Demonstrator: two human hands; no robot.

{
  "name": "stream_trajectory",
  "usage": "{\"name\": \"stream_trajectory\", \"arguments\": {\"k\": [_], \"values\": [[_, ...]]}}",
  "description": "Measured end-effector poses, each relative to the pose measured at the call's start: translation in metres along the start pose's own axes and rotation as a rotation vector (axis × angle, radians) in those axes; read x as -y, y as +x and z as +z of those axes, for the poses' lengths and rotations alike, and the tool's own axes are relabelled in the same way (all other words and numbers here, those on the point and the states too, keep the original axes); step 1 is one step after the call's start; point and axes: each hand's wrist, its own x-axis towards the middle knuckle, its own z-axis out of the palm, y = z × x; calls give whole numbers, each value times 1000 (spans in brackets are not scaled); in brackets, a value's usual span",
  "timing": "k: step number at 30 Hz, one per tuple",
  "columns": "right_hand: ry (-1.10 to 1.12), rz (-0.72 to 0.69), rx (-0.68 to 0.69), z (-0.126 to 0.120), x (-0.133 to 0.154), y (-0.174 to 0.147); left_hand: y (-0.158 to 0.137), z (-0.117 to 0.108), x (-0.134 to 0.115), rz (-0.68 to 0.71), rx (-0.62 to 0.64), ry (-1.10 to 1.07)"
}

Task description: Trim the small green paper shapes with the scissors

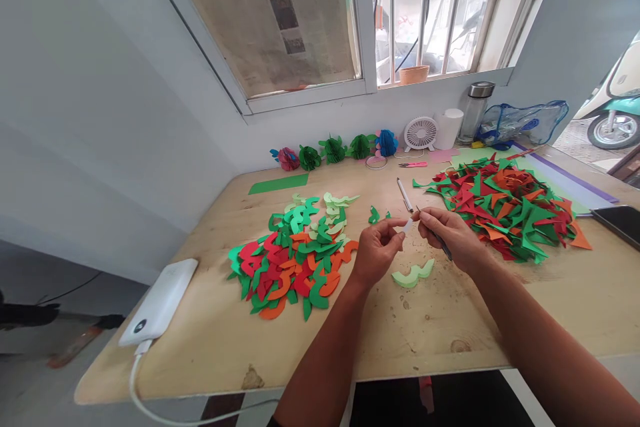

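Note:
My left hand [381, 248] pinches a small whitish scrap of paper [408, 225] between thumb and fingertips. My right hand [453, 235] is closed round a thin dark pen-like tool [443, 247]; its kind is mostly hidden by the fingers. The fingertips of both hands nearly meet above the table. Just below them lies a pale green wavy paper cutout [413, 274]. Beyond the hands are a white pen [405, 194] and small dark green paper pieces [374, 215]. To the left of my left hand spreads a pile of curved red, green and orange paper cutouts [290, 260].
A heap of paper offcuts [520, 203] lies at right, near a phone [620, 223]. Along the wall stand honeycomb paper turtles [333, 148], a small fan [421, 133] and a glass bottle [476, 113]. A white power bank [160, 300] with a cable sits at the left edge.

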Motion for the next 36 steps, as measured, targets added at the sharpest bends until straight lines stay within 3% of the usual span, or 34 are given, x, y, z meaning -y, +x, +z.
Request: {"name": "stream_trajectory", "arguments": {"k": [24, 36], "values": [[-171, 40, 170, -1, 1, -2, 1, -2, 11, 52, -32, -39], [-238, 42, 154, 2, 4, -4, 1, -2, 10, 68, -38, -60]]}}
